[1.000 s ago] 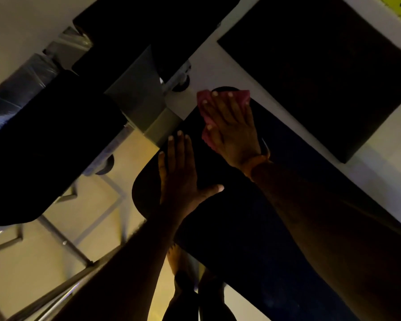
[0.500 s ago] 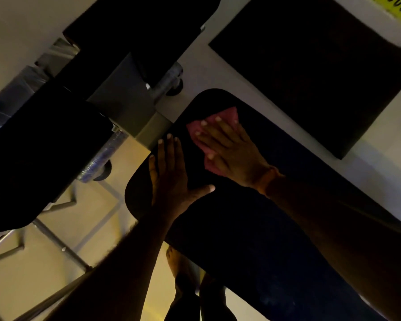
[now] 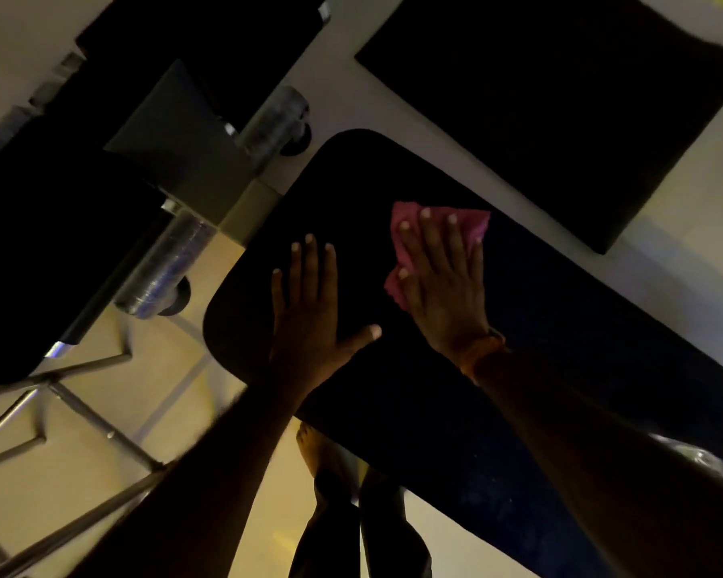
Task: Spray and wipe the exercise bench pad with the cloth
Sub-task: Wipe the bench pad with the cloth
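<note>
Head view shows my right hand [image 3: 443, 285] flat on the pink cloth [image 3: 478, 225], fingers straight and spread, pressing it onto the black bench pad [image 3: 560, 327] near its far rounded end. My left hand [image 3: 309, 323] lies open on the pad beside it, bracing. I judge that even palm pressure and overlapping strokes down the pad's length work best — and the patch under the bracing hand needs wiping too.
</note>
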The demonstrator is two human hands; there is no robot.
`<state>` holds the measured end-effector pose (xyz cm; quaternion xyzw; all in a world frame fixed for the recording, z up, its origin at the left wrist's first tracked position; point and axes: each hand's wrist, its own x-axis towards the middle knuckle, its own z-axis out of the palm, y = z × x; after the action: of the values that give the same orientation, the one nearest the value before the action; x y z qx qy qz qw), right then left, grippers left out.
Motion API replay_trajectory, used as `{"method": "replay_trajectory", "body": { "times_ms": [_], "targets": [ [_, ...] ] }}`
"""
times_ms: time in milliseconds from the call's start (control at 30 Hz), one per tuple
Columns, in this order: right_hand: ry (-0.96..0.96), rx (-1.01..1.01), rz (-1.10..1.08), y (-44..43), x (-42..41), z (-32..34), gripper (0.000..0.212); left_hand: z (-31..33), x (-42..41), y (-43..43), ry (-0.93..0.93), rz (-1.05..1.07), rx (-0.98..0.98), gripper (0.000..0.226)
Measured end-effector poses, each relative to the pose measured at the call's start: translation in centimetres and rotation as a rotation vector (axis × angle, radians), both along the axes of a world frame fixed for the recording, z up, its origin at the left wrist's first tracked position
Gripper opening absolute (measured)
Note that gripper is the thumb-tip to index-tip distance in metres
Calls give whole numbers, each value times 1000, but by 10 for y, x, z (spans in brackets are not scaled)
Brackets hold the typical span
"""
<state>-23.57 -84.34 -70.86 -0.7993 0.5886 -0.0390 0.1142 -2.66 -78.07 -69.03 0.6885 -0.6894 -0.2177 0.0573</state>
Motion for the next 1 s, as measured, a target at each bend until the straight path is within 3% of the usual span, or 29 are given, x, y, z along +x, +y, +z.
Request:
{"method": "replay_trajectory", "body": {
  "times_ms": [100,233,267,400,433,567,600,667,733,867,1000],
  "targets": [
    [42,-10,173,8,-49,-1,59,-1,-31,17,-31,-93,54,140],
    [33,27,-350,-21,-60,0,60,-5,-67,14,-113,-11,148,158],
    [25,35,-375,-23,-48,0,60,-6,-73,12,-127,6,159,159],
    [54,-17,179,-11,-46,-6,60,-9,-77,13,-152,4,146,159],
    [61,-40,212,-13,-57,-7,59,-9,-76,13,-156,-3,143,159],
    [7,-10,-285,-11,-50,-2,58,-6,-77,14,-166,-53,125,150],
    [10,7,-266,1,-43,-1,58,-4,-78,17,-162,-102,100,142],
    [25,16,-20,29,-53,-2,59,-4,-82,26,-149,-218,48,126],
    [48,26,77,37,-94,-2,58,-3,-90,30,-131,-247,56,126],
    [73,83,-489,33,-116,4,59,-2,-122,32,-126,-280,121,141],
    [55,59,-79,59,-127,6,60,-7,-144,34,-176,-243,175,149]
  ]
}}
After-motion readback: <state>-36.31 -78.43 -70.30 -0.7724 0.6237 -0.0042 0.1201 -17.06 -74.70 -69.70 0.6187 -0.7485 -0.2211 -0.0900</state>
